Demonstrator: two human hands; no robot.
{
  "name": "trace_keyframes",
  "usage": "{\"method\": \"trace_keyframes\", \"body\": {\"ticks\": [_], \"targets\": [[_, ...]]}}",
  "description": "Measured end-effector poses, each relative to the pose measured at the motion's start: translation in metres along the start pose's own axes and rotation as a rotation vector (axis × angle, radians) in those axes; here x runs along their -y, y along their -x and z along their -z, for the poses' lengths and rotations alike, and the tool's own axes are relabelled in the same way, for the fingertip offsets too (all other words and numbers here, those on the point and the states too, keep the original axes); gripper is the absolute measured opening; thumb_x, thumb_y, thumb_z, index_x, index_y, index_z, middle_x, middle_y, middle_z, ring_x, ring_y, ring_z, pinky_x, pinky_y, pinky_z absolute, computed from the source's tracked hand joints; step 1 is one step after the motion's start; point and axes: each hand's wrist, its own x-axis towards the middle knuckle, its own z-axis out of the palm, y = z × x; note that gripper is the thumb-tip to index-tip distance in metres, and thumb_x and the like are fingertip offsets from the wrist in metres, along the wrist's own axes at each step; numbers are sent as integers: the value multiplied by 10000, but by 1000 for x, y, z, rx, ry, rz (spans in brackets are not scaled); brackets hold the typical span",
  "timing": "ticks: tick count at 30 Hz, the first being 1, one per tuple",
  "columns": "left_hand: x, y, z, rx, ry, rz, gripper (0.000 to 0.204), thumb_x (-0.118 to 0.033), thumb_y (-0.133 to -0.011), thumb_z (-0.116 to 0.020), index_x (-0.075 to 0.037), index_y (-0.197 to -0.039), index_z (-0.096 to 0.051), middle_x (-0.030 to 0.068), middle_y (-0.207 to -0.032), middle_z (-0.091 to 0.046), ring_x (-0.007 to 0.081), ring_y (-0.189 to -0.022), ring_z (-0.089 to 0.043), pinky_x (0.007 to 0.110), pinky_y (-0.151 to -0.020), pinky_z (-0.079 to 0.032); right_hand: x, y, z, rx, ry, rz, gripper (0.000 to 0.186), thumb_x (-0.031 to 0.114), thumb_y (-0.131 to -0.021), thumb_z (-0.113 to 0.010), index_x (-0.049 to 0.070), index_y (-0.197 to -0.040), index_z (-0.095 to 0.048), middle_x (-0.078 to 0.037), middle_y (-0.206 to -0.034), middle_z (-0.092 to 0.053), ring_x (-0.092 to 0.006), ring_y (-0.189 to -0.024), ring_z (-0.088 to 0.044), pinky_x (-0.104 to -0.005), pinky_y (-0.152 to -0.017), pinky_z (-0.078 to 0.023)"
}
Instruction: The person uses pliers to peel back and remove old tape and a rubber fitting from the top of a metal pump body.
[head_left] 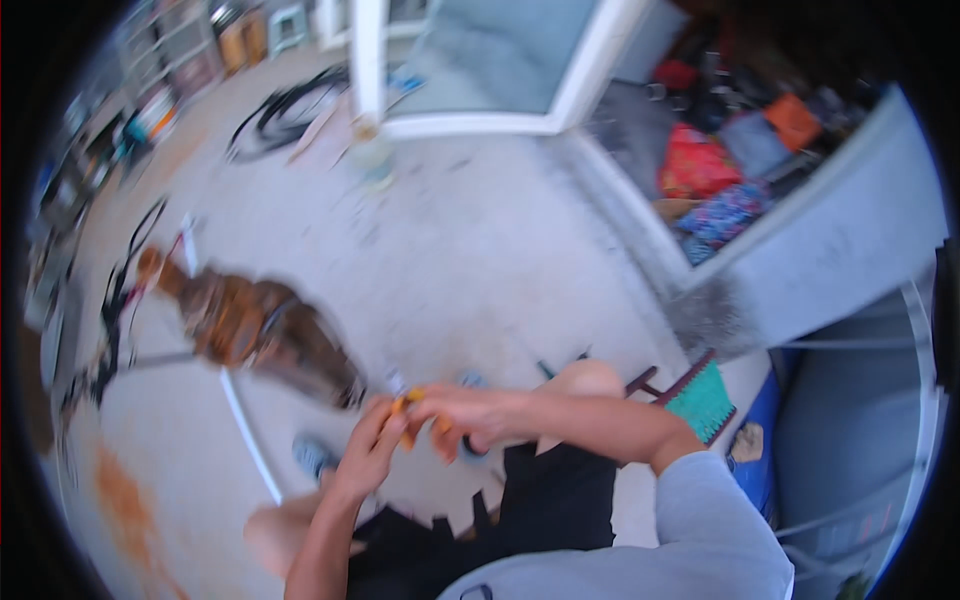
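Note:
My left hand and my right hand meet in front of my knees, with fingers closed. Between them is a small yellow-orange thing with a pale, whitish end pointing away from me. Blur and my fingers hide its exact kind. My right hand grips it from the right, while the left fingers press on it from the left. Just beyond my hands, a large brown, rusty-looking object lies on the floor. It has a bulky body and a narrower far end, and motion smears its details.
Black cables lie on the concrete floor. A pale strip runs along the left. A white-framed glass door stands ahead, with colourful bags right of it. Near my right knee is a green-seated stool.

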Motion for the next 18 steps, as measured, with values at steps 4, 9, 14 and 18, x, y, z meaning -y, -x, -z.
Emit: {"method": "trace_keyframes", "body": {"ticks": [4,9,14,18], "targets": [[-5,-8,-2,44,-66,-80,263,-259,-1004,-532,-24,-1024,-647,157,-1237,-453,262,-1165,-421,381,-1000,-356,5,17,2,93,-7,24,276,169,-821,-635,2,-1030,-564,-103,-978,-605,-211,-717,-631,-378,-709,-578],[-11,-14,-5,124,-130,-174,278,-304,-973,-581,-43,-990,-672,171,-1302,-404,304,-1271,-328,447,-1084,-258,-9,16,5,-34,96,154,214,99,-796,-617,23,-993,-580,-67,-952,-594,-171,-846,-618,-353,-810,-547],[-12,-15,-3,87,-66,-164,301,-317,-977,-592,-66,-1140,-615,163,-1326,-390,291,-1267,-353,435,-1051,-327,-34,-20,7,278,-281,453,186,80,-786,-605,35,-966,-602,-51,-921,-584,-149,-850,-578,-329,-780,-511],[-13,-28,-17,28,293,13,920,-552,-878,-679,-98,-1551,-247,157,-1504,-315,260,-1353,-376,406,-1081,-341,-31,-22,21,147,-101,556,129,89,-782,-612,29,-896,-622,-35,-811,-583,-133,-769,-560,-304,-712,-485]]}}
